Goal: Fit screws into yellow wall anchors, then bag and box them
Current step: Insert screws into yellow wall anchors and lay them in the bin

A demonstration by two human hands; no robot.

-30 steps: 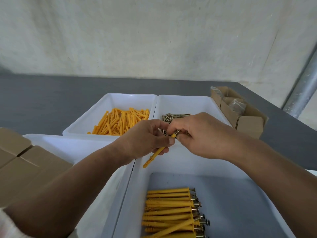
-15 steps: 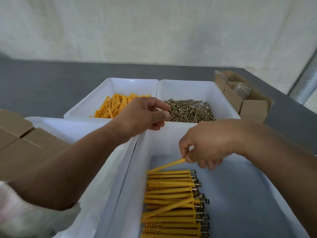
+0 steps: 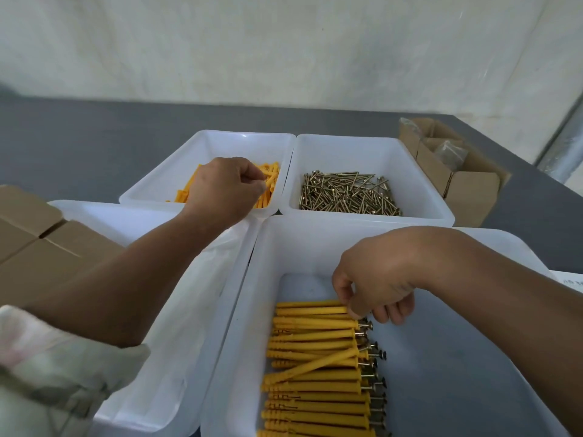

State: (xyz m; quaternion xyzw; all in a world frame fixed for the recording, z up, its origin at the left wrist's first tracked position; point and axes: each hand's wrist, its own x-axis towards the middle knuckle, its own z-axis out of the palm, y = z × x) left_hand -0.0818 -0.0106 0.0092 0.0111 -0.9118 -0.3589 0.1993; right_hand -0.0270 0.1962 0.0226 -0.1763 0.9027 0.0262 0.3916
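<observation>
loose anchors (image 3: pixel 271 184) lie in the far left bin (image 3: pixel 220 143), screws (image 3: pixel 347 193) in the far right bin (image 3: pixel 362 152); screw-fitted anchors (image 3: pixel 315 342) lie stacked in the near right bin (image 3: pixel 441 373); a cardboard box (image 3: pixel 473 193) stands right of the screws.

**Quick headcount of what's on the table**

Four white plastic bins (image 3: pixel 372 143), set two by two. One has a pile of loose yellow anchors (image 3: pixel 269 175), way too jumbled and half covered to count. One has a heap of brass-coloured screws (image 3: pixel 347 193), easily dozens, and I'm not counting those either. One bin holds the assembled anchors (image 3: pixel 315 335). I get roughly fifteen showing, with one lying slantwise across the rest, but the stack runs off the bottom edge.

Cardboard: on the right, what looks like three small open boxes (image 3: pixel 473 197) in a row, with at least one clear bag (image 3: pixel 448 152) inside. On the left, more cardboard boxes (image 3: pixel 38 257), one or two, can't tell.
</observation>
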